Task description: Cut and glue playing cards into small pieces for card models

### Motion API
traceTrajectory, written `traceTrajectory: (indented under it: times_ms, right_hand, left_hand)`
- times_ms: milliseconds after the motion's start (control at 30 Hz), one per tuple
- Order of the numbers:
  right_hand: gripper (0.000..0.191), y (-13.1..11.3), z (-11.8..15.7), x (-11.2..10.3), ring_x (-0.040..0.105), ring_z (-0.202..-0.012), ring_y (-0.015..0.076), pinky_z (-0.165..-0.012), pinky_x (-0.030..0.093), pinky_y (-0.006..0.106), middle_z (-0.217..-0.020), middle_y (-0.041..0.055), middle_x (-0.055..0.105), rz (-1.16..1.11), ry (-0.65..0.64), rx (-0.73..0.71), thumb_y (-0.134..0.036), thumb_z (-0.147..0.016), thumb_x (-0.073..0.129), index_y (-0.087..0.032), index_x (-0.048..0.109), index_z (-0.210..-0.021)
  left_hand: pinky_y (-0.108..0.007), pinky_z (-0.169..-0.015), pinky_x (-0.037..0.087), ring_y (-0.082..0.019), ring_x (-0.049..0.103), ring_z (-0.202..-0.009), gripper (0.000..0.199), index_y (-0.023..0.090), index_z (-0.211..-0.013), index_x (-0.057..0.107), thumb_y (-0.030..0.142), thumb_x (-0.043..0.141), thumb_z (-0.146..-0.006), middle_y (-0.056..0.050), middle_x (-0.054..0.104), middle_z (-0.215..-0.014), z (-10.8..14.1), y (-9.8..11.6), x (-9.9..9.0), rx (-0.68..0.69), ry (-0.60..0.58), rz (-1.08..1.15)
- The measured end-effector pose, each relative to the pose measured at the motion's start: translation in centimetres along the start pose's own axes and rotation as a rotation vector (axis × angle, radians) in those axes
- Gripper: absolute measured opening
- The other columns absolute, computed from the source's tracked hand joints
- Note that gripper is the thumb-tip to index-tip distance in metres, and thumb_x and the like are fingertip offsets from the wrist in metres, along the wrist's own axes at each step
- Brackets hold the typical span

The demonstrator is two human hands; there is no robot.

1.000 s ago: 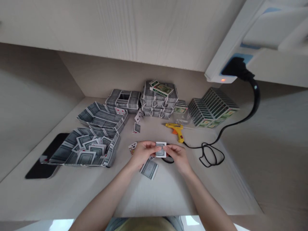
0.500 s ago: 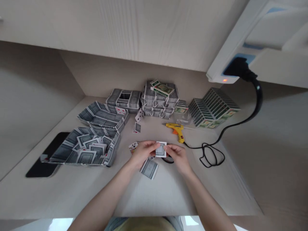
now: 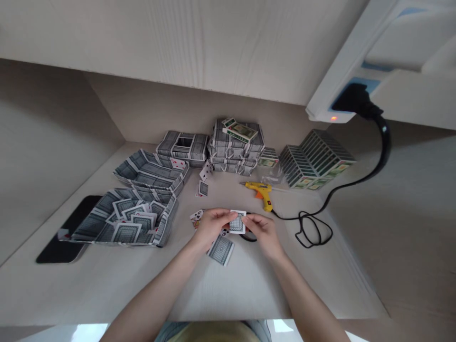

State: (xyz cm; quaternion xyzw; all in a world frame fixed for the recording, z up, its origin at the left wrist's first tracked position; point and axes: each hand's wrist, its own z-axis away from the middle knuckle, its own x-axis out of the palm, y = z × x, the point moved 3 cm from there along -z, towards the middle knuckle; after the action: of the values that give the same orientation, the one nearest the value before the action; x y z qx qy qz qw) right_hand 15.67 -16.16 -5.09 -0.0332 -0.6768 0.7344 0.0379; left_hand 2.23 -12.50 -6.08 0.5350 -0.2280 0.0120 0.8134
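Observation:
Between my hands I hold a playing card (image 3: 236,223) with its patterned back facing me. My left hand (image 3: 211,228) pinches its left edge, and my right hand (image 3: 261,231) grips its right edge. Whether more than one card is in the grip, I cannot tell. Below my left hand a patterned card piece (image 3: 221,250) lies on the table. Face-up cards (image 3: 196,218) stick out behind my left fingers, partly hidden. Black scissor-like loops (image 3: 248,237) show beside my right hand, mostly covered.
A yellow glue gun (image 3: 262,194) lies beyond my hands, its black cord (image 3: 313,229) coiled at right. An open box made of cards (image 3: 166,223), holding loose cards, overlaps a phone (image 3: 53,254). Card-made boxes (image 3: 235,149) and stacked card packs (image 3: 315,159) stand behind. A power strip (image 3: 329,102) hangs upper right.
Almost nothing differs. Both hands keep the card in nearly the same place, and the view has shifted very slightly.

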Motion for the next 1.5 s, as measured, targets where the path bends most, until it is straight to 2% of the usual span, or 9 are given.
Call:
traceTrajectory:
  times_ms: [300,500,800,933,1033,1200,1367,1500]
  right_hand:
    - [0.026,-0.02,0.12,0.11,0.050,-0.055,0.0114,-0.055,0.040,0.024,-0.059,0.0010,0.059,-0.014,-0.007,0.011,-0.041,-0.068,0.063,-0.015,0.066,-0.067]
    - [0.024,0.09,0.04,0.04,0.049,-0.055,0.0109,-0.054,0.040,0.023,-0.058,0.0001,0.058,-0.035,-0.003,0.010,-0.039,-0.068,0.064,-0.016,0.066,-0.066]
    - [0.027,0.26,0.06,0.04,0.049,-0.055,0.0116,-0.054,0.041,0.023,-0.059,0.0013,0.058,-0.014,-0.010,0.015,-0.042,-0.068,0.063,-0.015,0.066,-0.067]
    - [0.028,0.05,0.10,0.03,0.048,-0.055,0.0115,-0.052,0.040,0.023,-0.056,0.0006,0.056,0.000,-0.010,0.010,-0.043,-0.068,0.063,-0.016,0.064,-0.064]
    - [0.030,0.15,0.06,-0.01,0.047,-0.054,0.0112,-0.051,0.039,0.023,-0.057,0.0010,0.055,0.023,-0.012,0.005,-0.045,-0.067,0.063,-0.015,0.063,-0.064]
    - [0.031,0.61,-0.02,0.06,0.043,-0.052,0.0101,-0.048,0.036,0.022,-0.055,0.0000,0.052,0.054,-0.014,0.000,-0.045,-0.068,0.062,-0.015,0.062,-0.064]
    - [0.030,0.60,0.05,0.25,0.042,-0.051,0.0093,-0.048,0.035,0.022,-0.054,-0.0009,0.051,0.038,-0.011,0.006,-0.044,-0.067,0.063,-0.015,0.060,-0.062]
    - [0.030,0.46,0.14,0.40,0.044,-0.052,0.0101,-0.050,0.038,0.023,-0.056,-0.0002,0.053,0.012,-0.004,0.017,-0.045,-0.066,0.064,-0.015,0.060,-0.061]
  left_hand:
    - [-0.024,-0.055,0.043,-0.012,0.056,-0.054,0.026,0.012,-0.063,0.066,0.035,0.073,-0.054,-0.002,0.064,-0.059,0.27,0.40,0.15,0.041,0.054,-0.032]
    - [-0.024,-0.059,0.044,-0.012,0.057,-0.060,0.028,0.013,-0.068,0.065,0.039,0.068,-0.061,-0.002,0.064,-0.065,0.31,0.63,0.21,0.044,-0.019,-0.069]
    - [-0.020,-0.054,0.040,-0.009,0.050,-0.054,0.030,0.012,-0.062,0.058,0.040,0.069,-0.060,0.001,0.057,-0.057,0.12,0.73,0.06,0.092,0.010,-0.104]
    - [-0.022,-0.057,0.040,-0.010,0.050,-0.057,0.030,0.013,-0.064,0.058,0.041,0.066,-0.063,0.001,0.057,-0.059,0.05,0.58,-0.04,0.109,-0.001,-0.121]
    - [-0.021,-0.054,0.038,-0.009,0.047,-0.055,0.030,0.014,-0.062,0.055,0.043,0.064,-0.064,0.002,0.053,-0.056,-0.04,0.38,-0.15,0.143,0.021,-0.189]
    - [-0.020,-0.049,0.029,-0.008,0.036,-0.050,0.029,0.016,-0.054,0.046,0.039,0.057,-0.069,0.005,0.041,-0.049,0.17,0.38,-0.27,0.269,0.141,-0.394]
    - [-0.022,-0.052,0.026,-0.010,0.035,-0.053,0.030,0.018,-0.055,0.043,0.039,0.051,-0.074,0.005,0.037,-0.050,0.62,0.53,-0.38,0.383,0.199,-0.579]
    - [-0.023,-0.054,0.025,-0.011,0.034,-0.054,0.035,0.018,-0.054,0.036,0.042,0.047,-0.077,0.004,0.035,-0.052,0.69,0.51,-0.33,0.416,0.210,-0.618]
